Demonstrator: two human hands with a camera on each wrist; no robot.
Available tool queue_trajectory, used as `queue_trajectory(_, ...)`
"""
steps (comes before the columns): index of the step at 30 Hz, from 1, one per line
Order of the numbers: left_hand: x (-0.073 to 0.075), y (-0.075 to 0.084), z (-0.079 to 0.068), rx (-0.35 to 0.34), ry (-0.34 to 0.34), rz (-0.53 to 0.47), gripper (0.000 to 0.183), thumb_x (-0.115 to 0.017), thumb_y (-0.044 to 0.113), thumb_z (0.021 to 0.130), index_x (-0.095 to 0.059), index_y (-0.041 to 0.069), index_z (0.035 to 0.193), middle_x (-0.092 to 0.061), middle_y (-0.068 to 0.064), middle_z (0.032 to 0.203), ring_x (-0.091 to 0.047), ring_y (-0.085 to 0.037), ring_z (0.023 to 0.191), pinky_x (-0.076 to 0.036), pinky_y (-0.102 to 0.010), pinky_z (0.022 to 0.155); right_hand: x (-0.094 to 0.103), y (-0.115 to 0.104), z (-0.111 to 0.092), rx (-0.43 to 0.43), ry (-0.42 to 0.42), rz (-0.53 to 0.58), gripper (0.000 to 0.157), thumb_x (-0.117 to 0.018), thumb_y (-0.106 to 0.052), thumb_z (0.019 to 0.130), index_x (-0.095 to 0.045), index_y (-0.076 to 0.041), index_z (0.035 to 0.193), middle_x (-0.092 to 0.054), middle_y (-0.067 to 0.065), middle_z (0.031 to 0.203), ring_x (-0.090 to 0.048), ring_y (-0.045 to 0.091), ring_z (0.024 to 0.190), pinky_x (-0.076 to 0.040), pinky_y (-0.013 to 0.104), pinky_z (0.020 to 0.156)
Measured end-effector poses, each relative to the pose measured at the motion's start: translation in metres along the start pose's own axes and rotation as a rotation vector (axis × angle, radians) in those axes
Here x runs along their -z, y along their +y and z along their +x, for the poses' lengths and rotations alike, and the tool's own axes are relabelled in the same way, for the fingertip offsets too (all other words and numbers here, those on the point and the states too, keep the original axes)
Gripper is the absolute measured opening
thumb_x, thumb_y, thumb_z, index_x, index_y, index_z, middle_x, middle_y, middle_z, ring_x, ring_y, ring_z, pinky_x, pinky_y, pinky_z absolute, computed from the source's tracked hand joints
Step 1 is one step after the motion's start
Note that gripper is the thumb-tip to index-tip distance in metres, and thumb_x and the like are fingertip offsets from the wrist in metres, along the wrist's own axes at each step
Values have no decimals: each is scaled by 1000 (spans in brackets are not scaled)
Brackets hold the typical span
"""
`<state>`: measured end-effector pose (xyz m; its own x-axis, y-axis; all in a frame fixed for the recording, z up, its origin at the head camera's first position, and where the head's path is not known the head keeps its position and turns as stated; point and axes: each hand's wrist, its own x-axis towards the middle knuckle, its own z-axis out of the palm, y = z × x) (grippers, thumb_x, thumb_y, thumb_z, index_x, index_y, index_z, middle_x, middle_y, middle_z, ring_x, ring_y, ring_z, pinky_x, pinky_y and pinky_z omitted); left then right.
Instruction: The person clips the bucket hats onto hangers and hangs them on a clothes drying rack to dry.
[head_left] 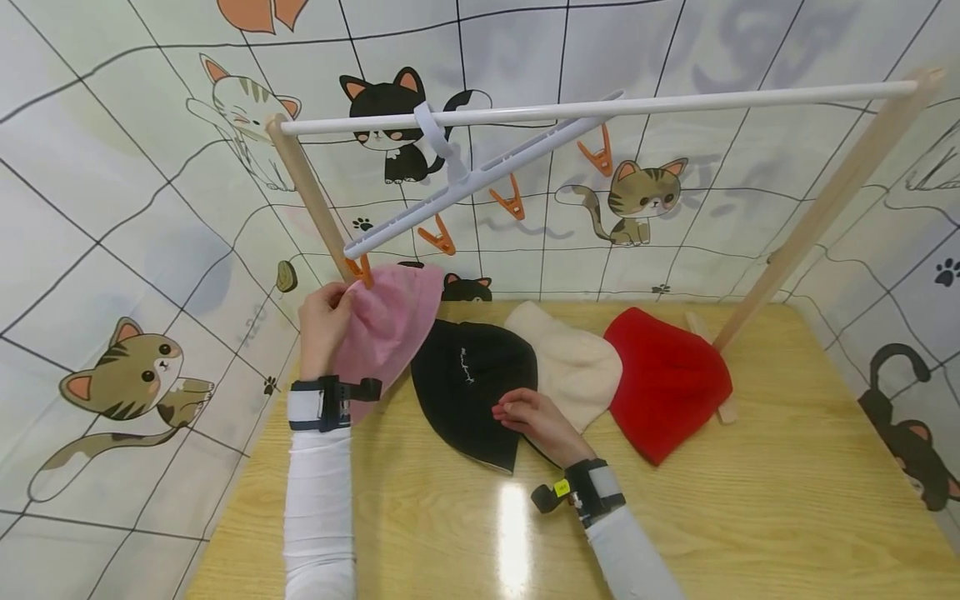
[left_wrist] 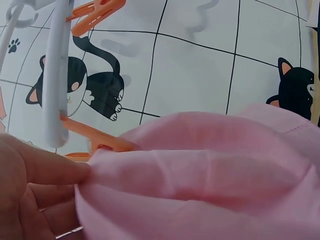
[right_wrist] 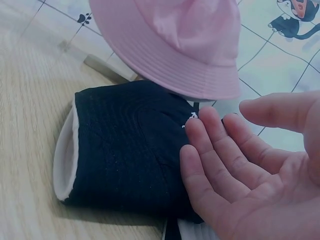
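Observation:
A pink bucket hat (head_left: 393, 312) hangs from the orange clip (head_left: 364, 272) at the lower left end of a white hanger (head_left: 408, 218). My left hand (head_left: 324, 325) pinches the edge of the pink hat right beside that clip; in the left wrist view the clip's jaws sit on the folded pink cloth (left_wrist: 200, 170). Over the black bucket hat (head_left: 457, 392) my right hand (head_left: 542, 423) is held with palm turned up and fingers loosely extended, holding nothing. Black cloth (right_wrist: 125, 150) with a pale lining edge shows beside its fingertips in the right wrist view.
The hanger hooks over a white rod (head_left: 675, 103) between wooden posts, tilted, with more orange clips (head_left: 510, 200) on it. A cream hat (head_left: 570, 362) and a red hat (head_left: 663, 379) lie on the wooden table (head_left: 787, 483), right of the black one. A cat-print backdrop (head_left: 525, 250) stands behind.

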<state>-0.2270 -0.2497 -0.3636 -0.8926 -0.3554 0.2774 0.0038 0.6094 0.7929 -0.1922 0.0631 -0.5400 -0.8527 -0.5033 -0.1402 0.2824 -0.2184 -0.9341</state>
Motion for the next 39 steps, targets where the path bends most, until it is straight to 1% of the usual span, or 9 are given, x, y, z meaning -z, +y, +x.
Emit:
queue_trajectory(4,0,5,-1,-22,-1,-5,24,-55,10,96,-69,-3,111,-68,-19,102,-59,-27,86,-45,-29,71,-1,-1,-1,10,1,1,21,-53,-5,97,-49,8,114,-61,14,108,-61,22,102,-46,34,94)
queue_trajectory(8,-2,9,-3,-46,-1,7,22,-58,9,94,-69,-3,109,-68,-19,103,-63,-29,91,-49,-37,76,-2,-2,-1,26,-1,13,19,-52,-3,97,-49,9,112,-61,12,106,-62,20,100,-47,33,93)
queue_trajectory(12,-1,13,-8,-83,38,39,21,-58,7,93,-68,-4,107,-68,-20,102,-64,-32,93,-49,-42,77,-3,-2,-3,33,-12,12,19,-51,-2,97,-49,10,113,-62,12,105,-62,20,100,-47,33,93)
queue_trajectory(17,5,25,-18,-146,105,37,18,-61,6,92,-69,-4,103,-70,-19,99,-66,-32,92,-46,-39,74,-4,-3,-5,27,-7,13,20,-50,-2,98,-49,10,113,-62,13,106,-62,20,100,-47,34,93)
queue_trajectory(20,8,34,-24,-197,122,12,16,-64,5,90,-70,-5,100,-70,-19,94,-67,-31,87,-45,-36,71,-3,-3,-5,33,-8,8,21,-50,-2,98,-48,12,113,-62,13,106,-62,19,99,-47,34,93)
queue_trajectory(22,9,39,-27,-230,123,5,15,-64,4,90,-70,-5,99,-70,-18,93,-67,-31,84,-47,-37,72,-2,-2,-5,39,-13,2,21,-50,-3,98,-48,12,113,-62,12,105,-62,18,99,-47,33,92)
queue_trajectory(26,8,47,-33,-282,91,0,15,-64,3,89,-70,-7,99,-70,-18,92,-68,-31,82,-52,-40,74,-2,-2,-6,36,-4,-7,21,-49,-2,98,-48,12,113,-62,11,104,-62,18,98,-48,33,92)
queue_trajectory(29,5,53,-37,-307,60,9,15,-64,4,90,-70,-6,98,-70,-18,92,-68,-31,82,-53,-41,76,-1,-1,-6,33,1,-7,19,-49,-2,98,-49,11,112,-62,11,103,-62,18,99,-48,33,91)
queue_trajectory(39,-20,63,-41,-391,-65,39,14,-64,2,88,-69,-7,96,-69,-19,90,-68,-31,81,-54,-42,76,3,0,-9,25,6,33,16,-50,-3,98,-50,6,112,-61,12,107,-61,21,101,-46,32,93)
